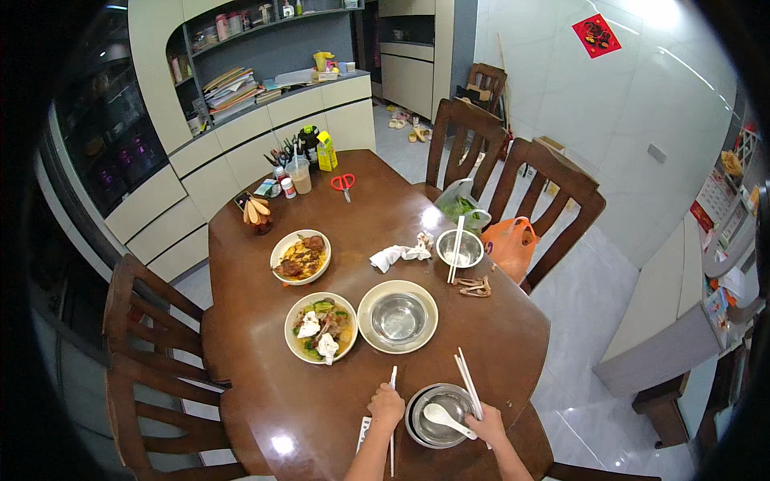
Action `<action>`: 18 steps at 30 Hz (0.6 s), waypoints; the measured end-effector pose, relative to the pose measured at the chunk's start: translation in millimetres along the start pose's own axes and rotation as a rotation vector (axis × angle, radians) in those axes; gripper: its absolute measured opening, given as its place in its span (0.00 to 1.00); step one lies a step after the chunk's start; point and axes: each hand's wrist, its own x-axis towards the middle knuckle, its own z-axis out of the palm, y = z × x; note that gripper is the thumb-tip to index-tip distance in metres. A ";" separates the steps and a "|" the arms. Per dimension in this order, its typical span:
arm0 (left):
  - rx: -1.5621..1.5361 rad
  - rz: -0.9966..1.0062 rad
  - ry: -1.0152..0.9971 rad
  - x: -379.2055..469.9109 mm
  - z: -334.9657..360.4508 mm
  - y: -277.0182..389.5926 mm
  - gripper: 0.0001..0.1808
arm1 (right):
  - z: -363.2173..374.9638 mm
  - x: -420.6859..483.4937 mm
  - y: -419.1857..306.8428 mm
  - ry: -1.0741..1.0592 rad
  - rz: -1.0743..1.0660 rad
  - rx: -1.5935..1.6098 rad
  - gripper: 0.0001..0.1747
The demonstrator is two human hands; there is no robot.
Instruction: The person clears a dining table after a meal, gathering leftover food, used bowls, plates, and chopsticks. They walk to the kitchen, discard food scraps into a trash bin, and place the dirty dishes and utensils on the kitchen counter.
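Observation:
My left hand (386,407) is closed around a white chopstick (392,448) just above the wooden table (289,415); whether a second stick lies in the grip cannot be told. Two long white chopsticks (467,380) stand up at a slant from my right hand (488,424). That hand is at the right rim of nested metal bowls (421,434), by the handle of a white soup spoon (442,416) lying in the top bowl. Whether the fingers also touch the bowl or spoon is hidden. Partly under my left forearm is a white patterned object (363,431).
Ahead are a plate with a metal bowl (367,324), a dish with food and crumpled tissues (292,343), and another food dish (275,255). Farther right, chopsticks (457,240) rest across a metal bowl (445,255) near bones (475,287). Red-handled scissors (343,182) lie farther back.

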 end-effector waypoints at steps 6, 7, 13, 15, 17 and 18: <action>-0.287 0.148 0.145 13.5 9.7 -23.2 0.11 | -13.6 8.9 5.1 0.052 -0.045 0.166 0.13; -0.326 0.155 0.168 16.2 9.7 -26.8 0.10 | -17.5 13.4 -3.6 0.051 -0.023 0.196 0.12; -1.103 0.241 0.063 20.8 -8.0 -43.7 0.07 | -10.0 89.6 -112.9 0.153 -0.313 0.099 0.14; -1.478 0.205 0.060 15.7 -29.1 -40.3 0.07 | 7.2 124.7 -133.1 0.176 -0.369 0.049 0.13; -1.687 0.240 0.094 13.0 -59.0 -37.4 0.07 | 26.9 155.1 -143.0 0.184 -0.362 0.002 0.12; -1.728 0.255 0.143 13.0 -75.1 -32.0 0.07 | 33.3 167.1 -141.8 0.176 -0.353 -0.017 0.13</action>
